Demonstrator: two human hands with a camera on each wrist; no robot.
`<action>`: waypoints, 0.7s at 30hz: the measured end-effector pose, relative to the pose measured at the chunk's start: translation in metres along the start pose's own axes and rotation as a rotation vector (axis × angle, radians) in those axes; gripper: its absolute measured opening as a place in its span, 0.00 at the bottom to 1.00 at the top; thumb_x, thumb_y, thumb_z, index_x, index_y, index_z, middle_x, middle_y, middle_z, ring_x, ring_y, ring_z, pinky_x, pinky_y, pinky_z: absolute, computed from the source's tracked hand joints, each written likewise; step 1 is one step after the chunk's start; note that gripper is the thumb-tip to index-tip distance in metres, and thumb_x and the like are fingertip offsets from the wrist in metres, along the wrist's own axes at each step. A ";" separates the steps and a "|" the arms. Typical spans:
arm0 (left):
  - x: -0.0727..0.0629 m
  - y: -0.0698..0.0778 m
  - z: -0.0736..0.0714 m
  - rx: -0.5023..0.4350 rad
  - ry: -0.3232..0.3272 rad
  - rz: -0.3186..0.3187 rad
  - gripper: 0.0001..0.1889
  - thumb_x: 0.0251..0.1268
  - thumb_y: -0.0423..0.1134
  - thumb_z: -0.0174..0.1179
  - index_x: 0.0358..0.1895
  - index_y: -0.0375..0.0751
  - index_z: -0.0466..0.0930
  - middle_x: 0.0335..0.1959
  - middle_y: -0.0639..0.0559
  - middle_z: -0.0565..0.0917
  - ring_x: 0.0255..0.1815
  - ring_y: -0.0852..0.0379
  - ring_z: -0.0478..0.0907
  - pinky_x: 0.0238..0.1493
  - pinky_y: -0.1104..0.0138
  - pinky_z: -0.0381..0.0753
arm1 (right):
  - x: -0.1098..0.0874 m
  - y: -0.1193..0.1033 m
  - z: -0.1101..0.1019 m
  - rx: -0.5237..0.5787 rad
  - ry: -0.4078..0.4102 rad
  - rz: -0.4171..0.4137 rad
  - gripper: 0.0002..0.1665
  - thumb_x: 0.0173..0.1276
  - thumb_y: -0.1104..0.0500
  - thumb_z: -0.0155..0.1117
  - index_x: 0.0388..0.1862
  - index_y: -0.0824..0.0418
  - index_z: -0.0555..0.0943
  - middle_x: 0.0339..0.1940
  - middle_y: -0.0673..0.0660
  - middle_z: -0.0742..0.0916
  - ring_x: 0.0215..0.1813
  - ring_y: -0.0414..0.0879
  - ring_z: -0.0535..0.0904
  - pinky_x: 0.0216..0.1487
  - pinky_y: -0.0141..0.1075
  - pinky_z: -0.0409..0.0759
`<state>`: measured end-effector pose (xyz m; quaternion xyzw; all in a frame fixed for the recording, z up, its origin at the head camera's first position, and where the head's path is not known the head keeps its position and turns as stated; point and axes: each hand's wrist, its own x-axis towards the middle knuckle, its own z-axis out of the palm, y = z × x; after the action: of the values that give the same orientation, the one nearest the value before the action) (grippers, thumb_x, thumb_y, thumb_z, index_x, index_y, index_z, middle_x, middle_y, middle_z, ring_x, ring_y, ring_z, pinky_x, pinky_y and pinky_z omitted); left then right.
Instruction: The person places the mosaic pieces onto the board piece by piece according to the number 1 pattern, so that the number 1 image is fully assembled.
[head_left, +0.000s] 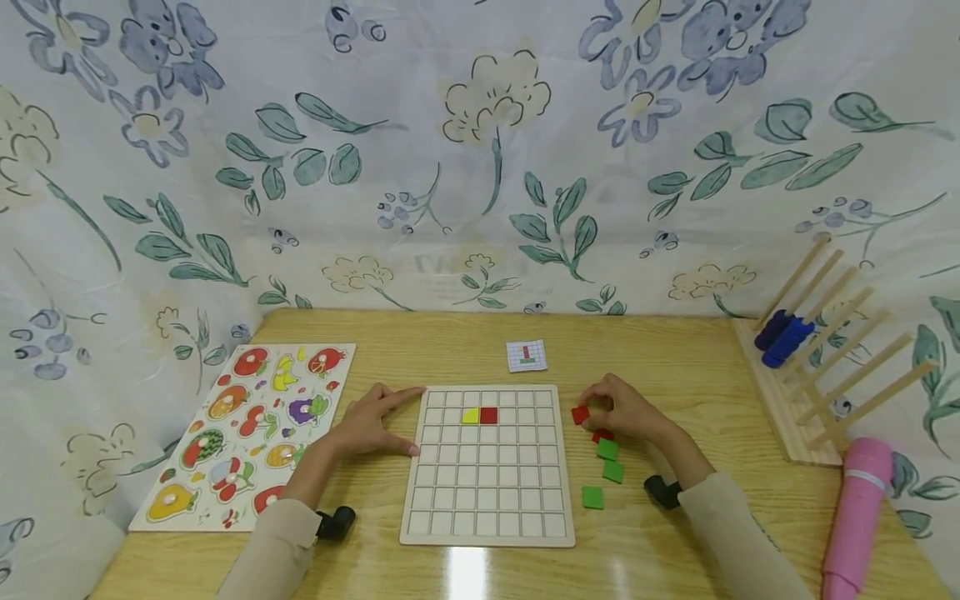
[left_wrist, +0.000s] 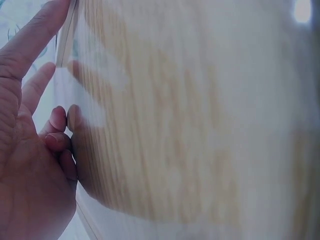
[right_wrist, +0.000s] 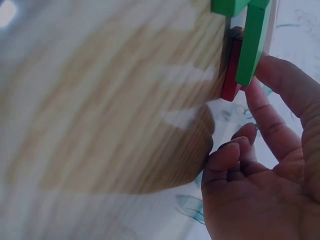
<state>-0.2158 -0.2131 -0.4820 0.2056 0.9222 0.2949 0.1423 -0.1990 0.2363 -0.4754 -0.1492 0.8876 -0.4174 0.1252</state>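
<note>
A square board (head_left: 487, 477) with a raised grid lies on the table, holding a yellow piece (head_left: 470, 416) and a red square tile (head_left: 489, 415) side by side in its second row. At the board's left edge is my left hand (head_left: 369, 423), index finger and thumb spread straight against the rim. My right hand (head_left: 622, 408) pinches another red square tile (head_left: 581, 415) just right of the board. Under that hand a further red tile (right_wrist: 231, 75) shows partly behind a green tile (right_wrist: 252, 42). More green tiles (head_left: 612, 472) lie nearer me.
A small pattern card (head_left: 527, 356) lies behind the board. To the left is a fruit picture board (head_left: 247, 433), partly under my left forearm. A wooden peg rack (head_left: 795, 392) with blue beads and a pink cylinder (head_left: 858, 517) stand on the right. Floral cloth (head_left: 480, 167) surrounds the table.
</note>
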 end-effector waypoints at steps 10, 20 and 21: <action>-0.001 -0.001 0.001 0.016 0.004 0.003 0.51 0.41 0.62 0.77 0.75 0.61 0.65 0.41 0.50 0.64 0.38 0.53 0.60 0.39 0.59 0.57 | -0.003 0.004 0.004 -0.068 0.048 -0.068 0.12 0.57 0.61 0.76 0.39 0.64 0.85 0.35 0.55 0.74 0.35 0.45 0.63 0.36 0.33 0.64; -0.001 0.000 0.001 0.015 0.005 0.009 0.51 0.41 0.61 0.77 0.75 0.60 0.65 0.41 0.49 0.64 0.37 0.53 0.60 0.39 0.59 0.58 | -0.008 -0.001 0.006 -0.042 0.099 -0.064 0.11 0.57 0.61 0.76 0.37 0.63 0.85 0.36 0.55 0.74 0.37 0.45 0.65 0.39 0.33 0.66; -0.001 0.000 0.001 0.016 0.005 0.010 0.51 0.41 0.61 0.77 0.75 0.60 0.65 0.41 0.49 0.64 0.37 0.53 0.60 0.39 0.59 0.58 | -0.008 -0.002 0.006 -0.039 0.100 -0.064 0.11 0.57 0.61 0.76 0.37 0.63 0.85 0.36 0.55 0.74 0.37 0.45 0.65 0.39 0.33 0.66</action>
<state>-0.2150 -0.2135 -0.4825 0.2106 0.9239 0.2886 0.1369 -0.1894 0.2339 -0.4767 -0.1586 0.8955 -0.4108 0.0644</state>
